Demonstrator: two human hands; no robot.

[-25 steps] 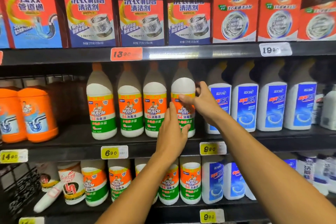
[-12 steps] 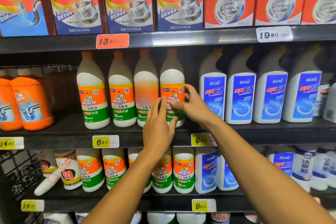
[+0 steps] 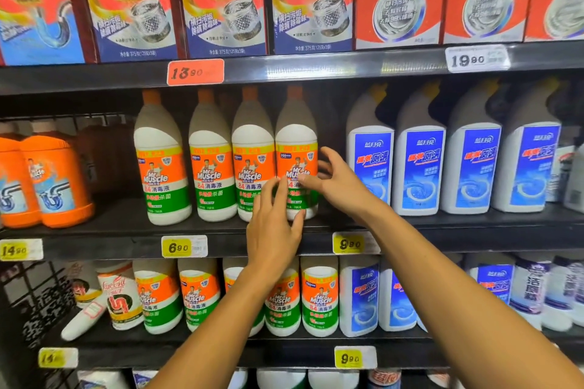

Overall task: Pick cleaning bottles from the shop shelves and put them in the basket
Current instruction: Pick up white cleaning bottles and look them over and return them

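Observation:
Four white Mr Muscle bottles with orange caps and orange-green labels stand in a row on the middle shelf. Both hands are on the rightmost Mr Muscle bottle (image 3: 296,151), which stands upright on the shelf. My left hand (image 3: 274,230) lies against its lower front with straight fingers pointing up and the thumb spread across the base. My right hand (image 3: 336,181) grips it from the right, thumb on the label and fingers curled round its side. No basket is in view.
White toilet-cleaner bottles with blue labels (image 3: 418,164) stand just right of the held bottle; orange drain-cleaner jugs (image 3: 55,180) are at far left. Boxes (image 3: 221,6) fill the top shelf. More Mr Muscle bottles (image 3: 319,297) line the lower shelf. A black wire grid (image 3: 34,306) is at lower left.
The view has shifted down and left along the shelves. Both hands stay on the same bottle; my right hand has slid a little lower on its label. The bottle still stands on the shelf.

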